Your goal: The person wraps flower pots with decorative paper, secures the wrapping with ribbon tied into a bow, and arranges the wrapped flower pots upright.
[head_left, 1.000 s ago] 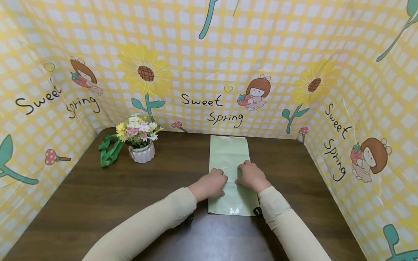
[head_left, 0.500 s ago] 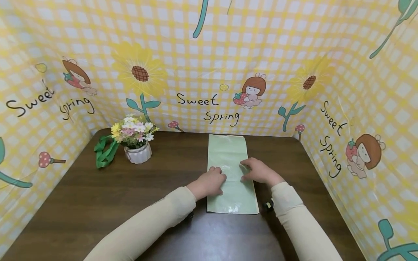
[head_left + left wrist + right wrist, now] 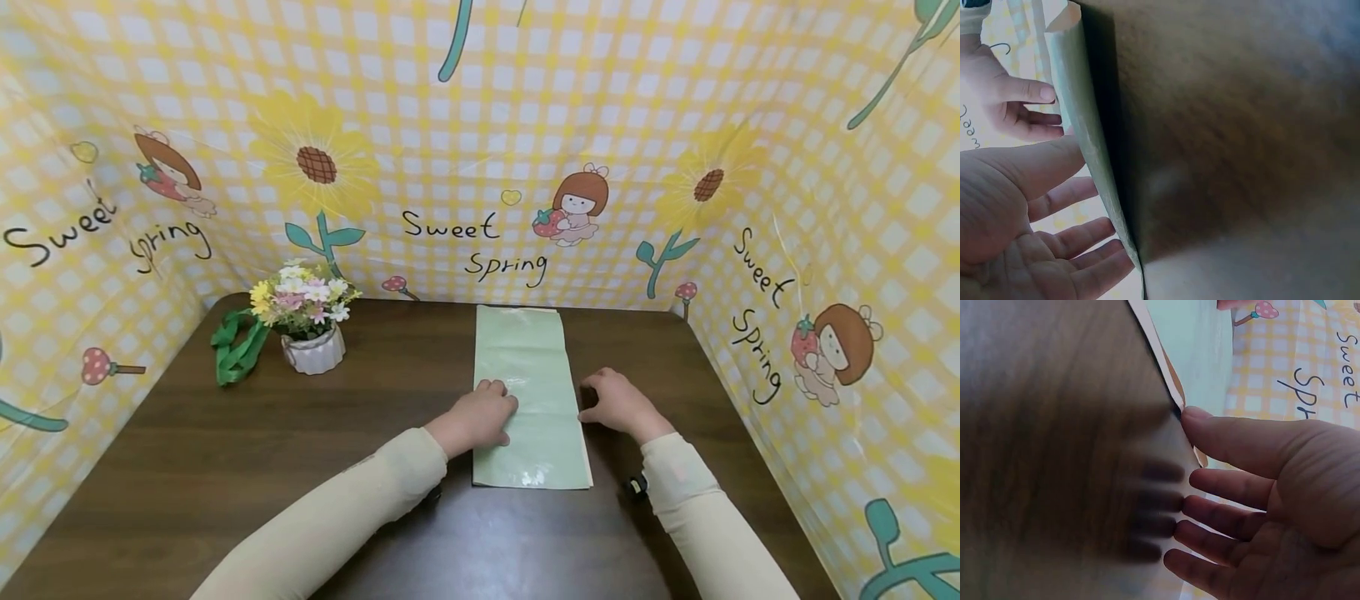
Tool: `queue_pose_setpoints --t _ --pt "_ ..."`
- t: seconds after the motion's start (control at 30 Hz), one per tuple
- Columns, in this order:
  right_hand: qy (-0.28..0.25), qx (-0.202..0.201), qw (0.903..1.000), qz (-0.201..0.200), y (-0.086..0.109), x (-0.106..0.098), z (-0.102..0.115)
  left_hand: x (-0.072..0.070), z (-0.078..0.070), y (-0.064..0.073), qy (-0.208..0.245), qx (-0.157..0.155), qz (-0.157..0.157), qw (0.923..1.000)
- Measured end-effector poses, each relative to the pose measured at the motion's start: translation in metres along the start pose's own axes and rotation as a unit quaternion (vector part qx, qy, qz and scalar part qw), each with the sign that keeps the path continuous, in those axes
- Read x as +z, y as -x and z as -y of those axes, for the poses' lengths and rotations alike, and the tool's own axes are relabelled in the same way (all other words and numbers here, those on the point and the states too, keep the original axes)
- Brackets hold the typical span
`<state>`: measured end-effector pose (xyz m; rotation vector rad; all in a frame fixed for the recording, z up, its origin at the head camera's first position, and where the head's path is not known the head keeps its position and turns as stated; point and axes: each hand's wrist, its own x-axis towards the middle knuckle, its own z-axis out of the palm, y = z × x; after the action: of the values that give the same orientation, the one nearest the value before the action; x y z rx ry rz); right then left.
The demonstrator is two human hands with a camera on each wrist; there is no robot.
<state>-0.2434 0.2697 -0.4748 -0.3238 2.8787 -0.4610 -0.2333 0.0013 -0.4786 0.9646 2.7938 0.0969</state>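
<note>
A long, pale green, folded sheet of paper point(image 3: 525, 392) lies flat on the brown table. My left hand point(image 3: 478, 414) rests on its left side, with fingers extended over the fold; in the left wrist view the palm point(image 3: 1016, 250) shows and the paper's edge point(image 3: 1094, 144) curls up into a rounded fold. My right hand point(image 3: 618, 404) stands just off the right edge, thumb and fingers apart. In the right wrist view its thumb point(image 3: 1229, 437) meets the layered edge point(image 3: 1163, 359), while the other fingers point(image 3: 1229, 515) reach toward the table without gripping.
A white pot point(image 3: 313, 350) of artificial flowers point(image 3: 303, 296) stands at the back left. Beside it lies a loose green ribbon point(image 3: 238, 346). Yellow checked cloth point(image 3: 450, 167) walls off the back and sides of the table point(image 3: 337, 442).
My right hand has slid right, from on top of the paper to beyond its right edge. My left hand stays on the paper's left side. The head view has shifted slightly.
</note>
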Motion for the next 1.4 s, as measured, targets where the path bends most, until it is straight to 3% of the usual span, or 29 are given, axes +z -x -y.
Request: queue_pose_setpoints --t 0.43,0.53,0.6,0.8,1.0,1.07,1.2,1.4 --pt "-0.015 0.016 0.9996 -0.017 0.004 0.005 0.003 -0.009 -0.005 -0.014 0.003 -0.012 0.016 0.9998" --pt "-0.018 0.019 0.9995 -0.019 0.003 0.005 0.003 -0.012 -0.013 -0.022 -0.02 0.01 -0.002 0.9998" --pt "-0.02 0.019 0.9994 -0.022 0.003 0.005 0.001 -0.014 -0.02 -0.028 -0.051 0.048 -0.018 0.9974" --pt "-0.03 0.017 0.9987 -0.037 0.001 0.006 -0.004 -0.017 -0.037 -0.055 -0.152 0.172 -0.058 0.9717" --pt "-0.039 -0.002 0.998 -0.05 0.001 0.007 -0.005 -0.007 -0.035 -0.091 -0.224 0.255 -0.085 0.9369" --pt "-0.039 -0.004 0.9979 -0.051 0.002 0.007 -0.005 -0.005 -0.036 -0.099 -0.233 0.274 -0.088 0.9289" --pt "-0.035 -0.001 0.9979 -0.054 0.002 0.006 -0.006 -0.004 -0.038 -0.108 -0.245 0.288 -0.088 0.9216" --pt "-0.032 -0.002 0.998 -0.054 0.002 0.006 -0.005 -0.002 -0.038 -0.109 -0.252 0.288 -0.094 0.9192"
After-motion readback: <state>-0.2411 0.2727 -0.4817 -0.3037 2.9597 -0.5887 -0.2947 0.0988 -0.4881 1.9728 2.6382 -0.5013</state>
